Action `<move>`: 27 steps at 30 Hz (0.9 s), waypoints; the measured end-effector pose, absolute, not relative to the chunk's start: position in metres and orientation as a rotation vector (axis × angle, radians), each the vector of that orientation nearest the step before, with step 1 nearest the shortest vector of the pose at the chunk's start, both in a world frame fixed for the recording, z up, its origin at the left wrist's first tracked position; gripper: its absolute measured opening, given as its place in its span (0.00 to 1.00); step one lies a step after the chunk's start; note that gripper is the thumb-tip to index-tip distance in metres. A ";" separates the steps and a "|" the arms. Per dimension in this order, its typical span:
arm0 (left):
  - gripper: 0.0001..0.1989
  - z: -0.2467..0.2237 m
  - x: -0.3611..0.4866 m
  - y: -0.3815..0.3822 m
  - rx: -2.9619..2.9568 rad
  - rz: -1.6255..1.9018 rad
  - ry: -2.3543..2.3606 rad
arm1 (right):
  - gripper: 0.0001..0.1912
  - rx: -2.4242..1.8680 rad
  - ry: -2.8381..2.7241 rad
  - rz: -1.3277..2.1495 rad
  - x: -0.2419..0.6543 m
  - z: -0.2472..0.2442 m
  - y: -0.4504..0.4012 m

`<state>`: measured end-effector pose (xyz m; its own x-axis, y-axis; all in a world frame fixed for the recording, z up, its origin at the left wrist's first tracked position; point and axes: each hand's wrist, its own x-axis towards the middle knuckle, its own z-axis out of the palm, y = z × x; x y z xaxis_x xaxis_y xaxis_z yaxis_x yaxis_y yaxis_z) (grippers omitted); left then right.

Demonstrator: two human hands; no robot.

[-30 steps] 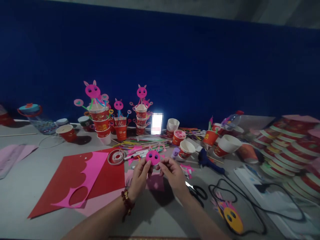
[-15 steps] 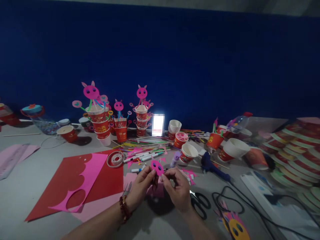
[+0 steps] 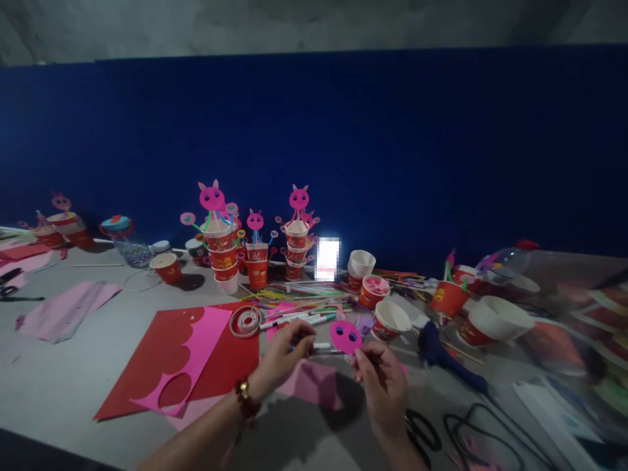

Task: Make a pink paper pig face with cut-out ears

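Observation:
My right hand pinches the lower edge of a bright pink paper animal face with ears and two dark eyes. To its left, my left hand is apart from the face, its fingers loosely bent with a gap at the thumb. The left fingers hover by a white marker that lies partly behind them; whether they touch it I cannot tell. Under the hands lies a light pink paper piece. Black scissors are partly covered by my right forearm.
Left are red paper, pink cut-out paper and a tape roll. Stacked-cup figures and a bright blurred-out screen stand behind. Right are a paper cup, a dark blue glue gun and black cable.
My left hand has let go of the pink paper face and drawn left toward the marker. My right hand keeps the face and has moved it right. The view has shifted.

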<state>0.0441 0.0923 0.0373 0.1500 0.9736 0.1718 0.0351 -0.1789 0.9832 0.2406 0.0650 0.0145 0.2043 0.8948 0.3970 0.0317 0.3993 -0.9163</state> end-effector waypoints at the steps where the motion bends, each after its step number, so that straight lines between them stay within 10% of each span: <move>1: 0.13 0.044 0.033 0.099 1.436 1.267 1.124 | 0.08 -0.994 -1.252 0.723 0.241 0.013 0.066; 11: 0.11 0.035 -0.006 0.063 1.649 1.226 1.221 | 0.06 -0.923 -1.786 0.059 0.232 0.028 0.055; 17: 0.35 0.018 0.023 0.036 1.600 1.320 0.867 | 0.08 -0.716 -1.958 -0.331 0.232 0.028 0.046; 27: 0.19 0.013 0.010 0.052 1.445 1.410 1.149 | 0.07 -0.923 -2.078 -0.262 0.234 0.026 0.046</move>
<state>0.0101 0.0520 0.0129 -0.0314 0.9612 0.2742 0.0745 -0.2713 0.9596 0.2337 0.0459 0.0259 -0.3885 0.5211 0.7600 0.6934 0.7085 -0.1313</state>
